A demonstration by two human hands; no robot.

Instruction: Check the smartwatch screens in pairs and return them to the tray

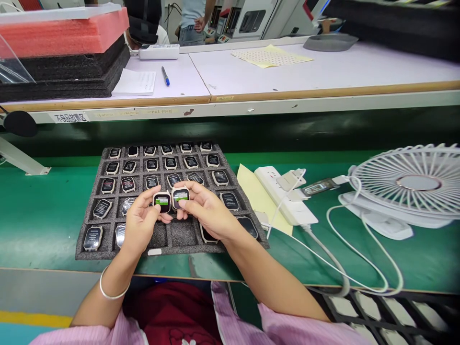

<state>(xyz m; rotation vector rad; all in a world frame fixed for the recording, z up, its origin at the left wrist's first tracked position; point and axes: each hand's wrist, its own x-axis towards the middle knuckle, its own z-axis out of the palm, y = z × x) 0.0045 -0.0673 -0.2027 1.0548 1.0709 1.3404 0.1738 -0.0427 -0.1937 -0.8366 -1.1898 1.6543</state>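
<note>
My left hand (pixel 141 219) grips a smartwatch (pixel 162 201) without a strap, its thumb on the lit screen. Beside it, my right hand (pixel 206 208) pinches a second smartwatch (pixel 180 195), thumb also on the glass. Both screens show a green band below white and dark areas. The two cases are side by side, above a grey foam tray (pixel 136 252) with square pockets. Several more strapless watches lie in the pockets, most with small text lit on their screens. Two front pockets below my hands hold no watch. My forearms hide part of the tray's right side.
Right of the tray are a white power strip (pixel 283 196) on yellow paper, loose cables, and a white fan (pixel 417 184). A raised shelf (pixel 251 79) at the back carries foam sheets (pixel 64 52), a notepad and a blue pen (pixel 165 76). People are beyond it.
</note>
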